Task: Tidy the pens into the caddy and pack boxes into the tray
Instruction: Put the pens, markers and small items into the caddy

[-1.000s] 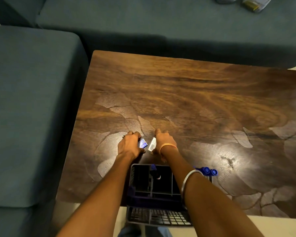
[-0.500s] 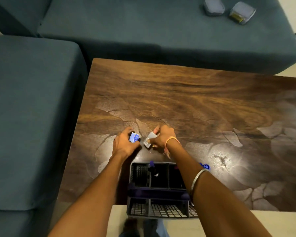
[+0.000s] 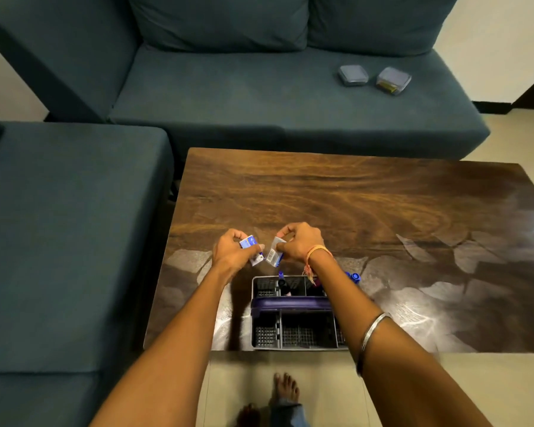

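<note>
My left hand [image 3: 231, 253] grips a small blue and white box [image 3: 249, 242] just above the wooden table [image 3: 336, 198]. My right hand [image 3: 299, 243] holds a small white box with a barcode [image 3: 274, 256], close beside the left one. Right below both hands stands a grey mesh caddy with a purple handle [image 3: 290, 303] at the table's near edge. A dark pen with a blue cap [image 3: 281, 280] stands in its far compartment. Blue pen caps [image 3: 353, 277] show by the caddy's far right corner, mostly hidden by my right forearm.
A dark teal sofa [image 3: 228, 81] wraps the table's far and left sides. Two small clear containers [image 3: 353, 76] [image 3: 393, 81] lie on the sofa seat at the right. My bare foot [image 3: 285, 389] is on the floor below the table edge.
Both hands have lifted the two small boxes off the table and turned them, staying above the caddy. The camera has tilted up, showing more of the sofa.
</note>
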`<state>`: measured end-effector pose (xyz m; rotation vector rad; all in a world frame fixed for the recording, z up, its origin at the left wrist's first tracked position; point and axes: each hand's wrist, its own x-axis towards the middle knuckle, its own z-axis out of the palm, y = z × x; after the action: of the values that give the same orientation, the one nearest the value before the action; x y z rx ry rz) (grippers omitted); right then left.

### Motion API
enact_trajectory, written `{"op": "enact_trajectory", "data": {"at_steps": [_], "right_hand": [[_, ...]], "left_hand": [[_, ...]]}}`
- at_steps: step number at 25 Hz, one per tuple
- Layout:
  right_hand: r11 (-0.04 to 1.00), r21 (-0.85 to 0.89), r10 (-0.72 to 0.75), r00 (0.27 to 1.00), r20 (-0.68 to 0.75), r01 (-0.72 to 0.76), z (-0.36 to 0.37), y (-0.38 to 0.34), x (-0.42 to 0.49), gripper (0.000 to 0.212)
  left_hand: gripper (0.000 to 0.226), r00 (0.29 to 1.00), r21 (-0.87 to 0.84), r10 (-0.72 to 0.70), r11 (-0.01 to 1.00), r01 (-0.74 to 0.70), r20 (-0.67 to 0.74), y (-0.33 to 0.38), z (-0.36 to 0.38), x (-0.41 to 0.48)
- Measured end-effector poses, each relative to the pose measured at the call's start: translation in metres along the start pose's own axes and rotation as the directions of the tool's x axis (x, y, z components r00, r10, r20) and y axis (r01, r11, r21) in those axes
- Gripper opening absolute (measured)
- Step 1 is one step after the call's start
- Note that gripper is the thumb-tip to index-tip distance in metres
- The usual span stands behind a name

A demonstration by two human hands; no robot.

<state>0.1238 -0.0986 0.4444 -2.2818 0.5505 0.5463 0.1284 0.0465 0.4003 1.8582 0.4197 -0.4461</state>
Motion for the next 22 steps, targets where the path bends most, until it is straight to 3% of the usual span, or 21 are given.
{"op": "enact_trajectory", "data": {"at_steps": [10, 17, 19, 21, 22], "right_hand": [[0.982, -0.190, 0.006, 0.998, 0.068, 0.007, 0.025, 0.009, -0.022, 0.015], [0.976, -0.218, 0.031, 0.993, 0.112, -0.005, 0.041, 0.021, -0.017, 0.029], [0.978, -0.211, 0.028, 0.994, 0.102, -0.006, 0.040, 0.020, -0.018, 0.023], [0.977, -0.213, 0.032, 0.995, 0.091, -0.012, 0.038, 0.020, -0.020, 0.004], [0.978, -0.207, 0.040, 0.996, 0.079, -0.023, 0.038, 0.020, -0.020, 0.011]], "left_hand": [[0.012, 1.000, 0.438, 0.004, 0.899, -0.009, 0.013, -0.017, 0.008, -0.031], [0.018, 0.997, 0.461, -0.046, 0.887, 0.012, 0.061, -0.032, 0.014, -0.025], [0.017, 0.997, 0.462, -0.044, 0.887, 0.013, 0.057, -0.033, 0.014, -0.023], [0.016, 0.998, 0.459, -0.035, 0.888, 0.007, 0.054, -0.033, 0.014, -0.024], [0.015, 0.998, 0.455, -0.037, 0.890, 0.010, 0.051, -0.033, 0.014, -0.025]]}}
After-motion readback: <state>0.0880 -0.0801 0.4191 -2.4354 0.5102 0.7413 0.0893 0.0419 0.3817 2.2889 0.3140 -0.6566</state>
